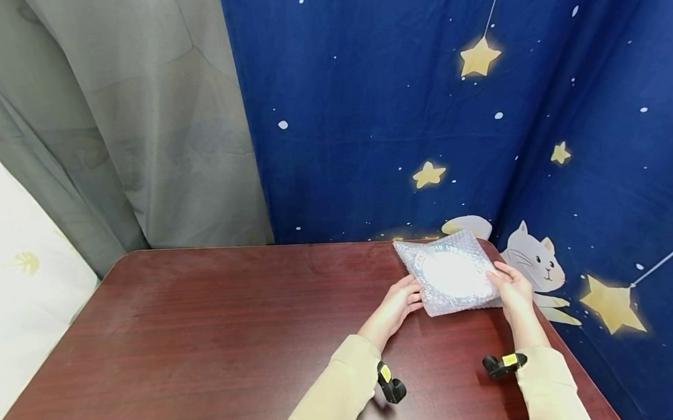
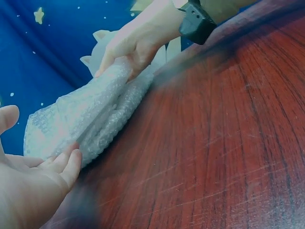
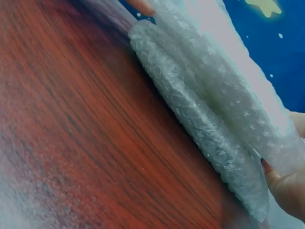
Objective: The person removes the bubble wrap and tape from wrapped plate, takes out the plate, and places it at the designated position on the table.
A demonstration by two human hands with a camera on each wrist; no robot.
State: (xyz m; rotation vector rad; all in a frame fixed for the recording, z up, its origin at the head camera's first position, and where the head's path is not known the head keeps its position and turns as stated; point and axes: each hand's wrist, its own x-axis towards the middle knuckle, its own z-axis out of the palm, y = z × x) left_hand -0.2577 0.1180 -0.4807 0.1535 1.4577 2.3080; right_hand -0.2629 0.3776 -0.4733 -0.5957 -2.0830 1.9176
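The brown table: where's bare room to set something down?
Bare table runs from its left edge to the left sleeve, and more narrowly between that and the right sleeve. Crowded: toward the far right corner, with bubble wrap, left hand and right hand.

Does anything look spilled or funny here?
Nothing looks spilled. The bubble-wrapped package looks odd: its middle is blank, bright white, probably from glare. The table also shows faint, pale scratches.
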